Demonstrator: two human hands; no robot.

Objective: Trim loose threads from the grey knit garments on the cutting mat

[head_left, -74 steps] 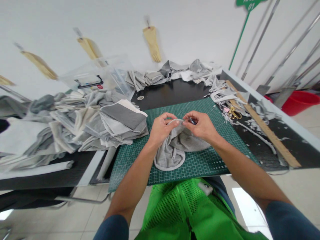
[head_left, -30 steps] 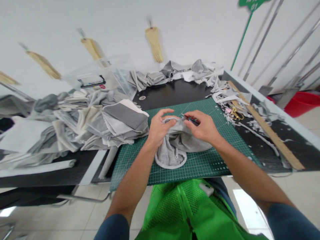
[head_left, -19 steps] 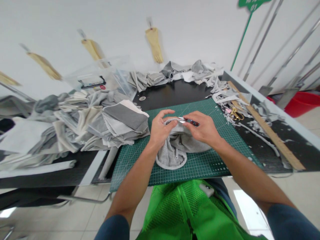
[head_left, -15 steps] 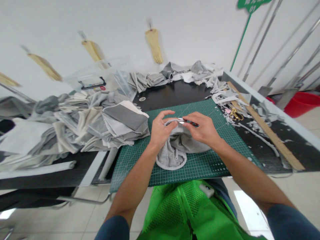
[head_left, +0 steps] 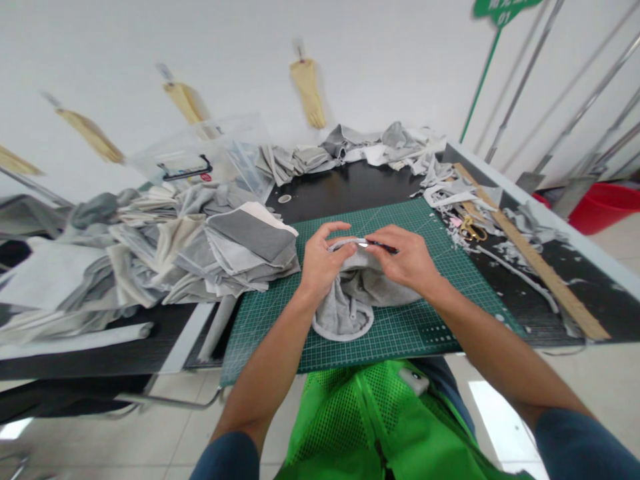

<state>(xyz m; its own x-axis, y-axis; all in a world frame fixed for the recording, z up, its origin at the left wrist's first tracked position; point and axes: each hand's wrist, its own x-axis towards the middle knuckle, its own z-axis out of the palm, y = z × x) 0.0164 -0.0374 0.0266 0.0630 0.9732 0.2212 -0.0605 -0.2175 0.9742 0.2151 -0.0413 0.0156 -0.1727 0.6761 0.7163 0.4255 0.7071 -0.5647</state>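
Observation:
A piece of grey knit fabric (head_left: 345, 313) lies bunched on the green cutting mat (head_left: 270, 327), its lower end a rounded, rimmed opening. My left hand (head_left: 323, 257) pinches the raised upper edge of this fabric between thumb and fingers. In my right hand (head_left: 405, 257) is a small blade tool (head_left: 389, 248) with a dark handle. Its shiny tip meets the fabric edge close to my left fingertips. The fingers hide most of the handle, so I cannot tell its exact kind.
Heaps of grey and white cloth (head_left: 250, 240) cover the left side, beside a clear plastic box (head_left: 195, 157). On the right lie gold-handled scissors (head_left: 473, 230), fabric scraps (head_left: 440, 190) and a long wooden ruler (head_left: 540, 267). A tape ring (head_left: 285, 199) sits behind the mat.
Both hands stay almost in place. The blade tool has turned slightly at the fabric edge; the fabric lies as before.

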